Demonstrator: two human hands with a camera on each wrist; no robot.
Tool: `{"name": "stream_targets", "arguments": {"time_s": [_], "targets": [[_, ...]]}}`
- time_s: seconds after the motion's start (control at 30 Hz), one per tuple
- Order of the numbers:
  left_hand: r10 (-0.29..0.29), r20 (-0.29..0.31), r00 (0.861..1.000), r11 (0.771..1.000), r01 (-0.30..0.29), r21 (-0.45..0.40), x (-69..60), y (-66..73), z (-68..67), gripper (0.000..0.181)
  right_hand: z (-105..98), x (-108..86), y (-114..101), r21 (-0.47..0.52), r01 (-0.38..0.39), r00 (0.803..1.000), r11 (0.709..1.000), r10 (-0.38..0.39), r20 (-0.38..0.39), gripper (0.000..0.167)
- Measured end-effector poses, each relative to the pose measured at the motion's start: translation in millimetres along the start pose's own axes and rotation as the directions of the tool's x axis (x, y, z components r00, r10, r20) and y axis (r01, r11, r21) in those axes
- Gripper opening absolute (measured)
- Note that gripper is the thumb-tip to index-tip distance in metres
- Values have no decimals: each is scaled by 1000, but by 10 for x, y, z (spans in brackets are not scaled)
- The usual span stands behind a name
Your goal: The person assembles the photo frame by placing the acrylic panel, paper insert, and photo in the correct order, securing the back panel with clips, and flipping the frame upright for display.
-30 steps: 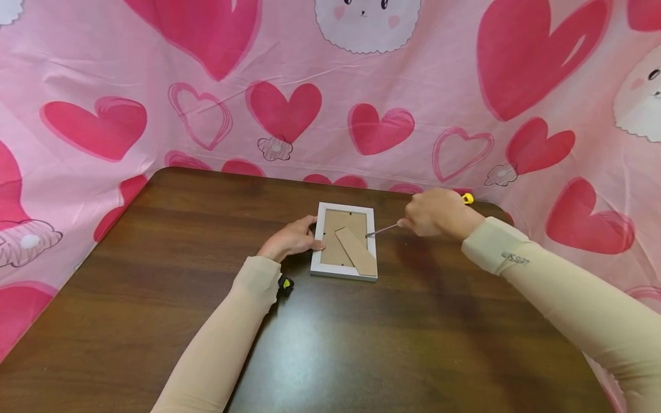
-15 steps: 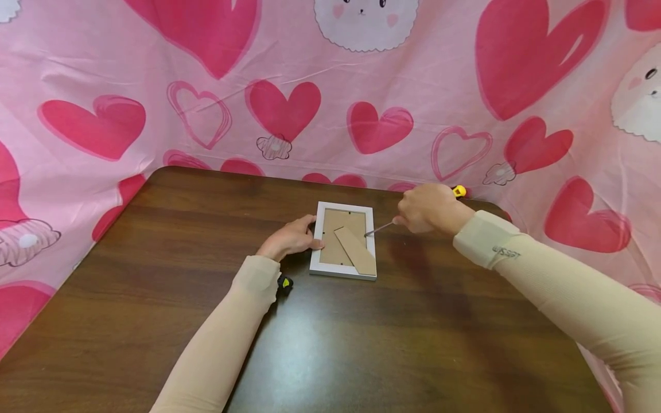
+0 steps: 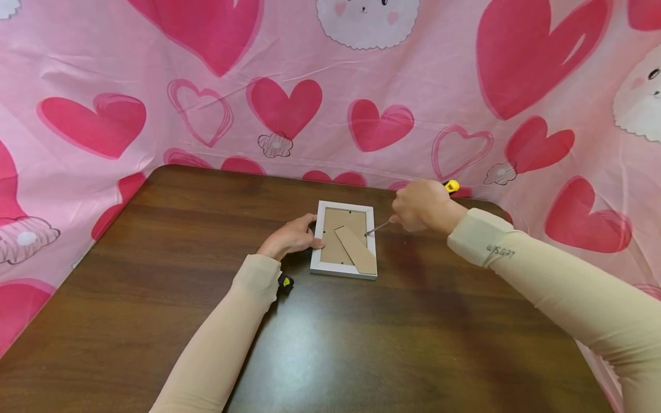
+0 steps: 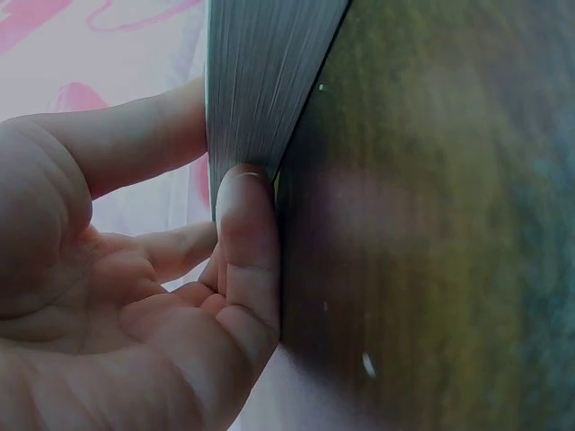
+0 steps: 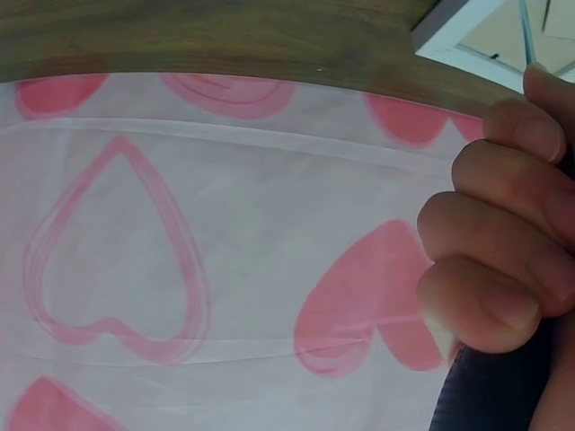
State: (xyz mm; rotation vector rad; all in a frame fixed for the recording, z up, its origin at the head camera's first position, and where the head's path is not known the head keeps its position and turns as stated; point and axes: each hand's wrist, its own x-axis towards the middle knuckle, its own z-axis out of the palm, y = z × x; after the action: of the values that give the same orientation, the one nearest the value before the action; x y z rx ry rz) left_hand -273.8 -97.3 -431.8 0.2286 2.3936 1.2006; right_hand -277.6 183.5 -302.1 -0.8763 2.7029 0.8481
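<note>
A white picture frame (image 3: 343,268) lies face down on the table, its brown backing board (image 3: 335,221) and slanted stand leg (image 3: 356,250) uppermost. My left hand (image 3: 292,235) grips its left edge, thumb on the rim; the left wrist view shows curled fingers (image 4: 247,242) against the frame's grey side (image 4: 260,81). My right hand (image 3: 422,205) holds a screwdriver (image 3: 381,226) with a black and yellow handle. Its thin shaft meets the backing's right edge, near a small dark tab. In the right wrist view, fingers wrap round the dark handle (image 5: 494,386).
The dark wooden table (image 3: 206,287) extends around the frame on all sides. Behind it hangs a pink cloth (image 3: 330,74) with hearts. A small black and yellow-green device (image 3: 286,282) sits at my left wrist.
My right hand has moved slightly left and up with the screwdriver, its handle end rising while the tip stays at the backing's edge. My left hand and the frame look still.
</note>
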Motion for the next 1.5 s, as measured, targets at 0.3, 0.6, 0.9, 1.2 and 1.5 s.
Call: {"name": "stream_targets", "arguments": {"time_s": [0.3, 0.6, 0.9, 1.2, 1.5], "targets": [[4, 3, 1000, 1000, -4, -8, 9, 2, 11, 78, -58, -14, -115, -143, 50, 995, 988, -61, -76, 42], [6, -3, 1000, 1000, -6, 5, 17, 3, -11, 80, -170, 16, -329, -382, 75, 973, 921, -152, -175, 30], [-2, 9, 1000, 1000, 2, -8, 39, -4, -38, 83, -245, 57, -466, -537, 52, 963, 842, -185, -197, 23], [-12, 15, 1000, 1000, 12, -13, 41, 19, -52, 82, -294, 94, -594, -635, 18, 957, 773, -197, -213, 21], [-8, 13, 1000, 1000, 8, -13, 43, 2, -49, 82, -359, 123, -729, -695, 26, 968, 719, -191, -161, 19]]}}
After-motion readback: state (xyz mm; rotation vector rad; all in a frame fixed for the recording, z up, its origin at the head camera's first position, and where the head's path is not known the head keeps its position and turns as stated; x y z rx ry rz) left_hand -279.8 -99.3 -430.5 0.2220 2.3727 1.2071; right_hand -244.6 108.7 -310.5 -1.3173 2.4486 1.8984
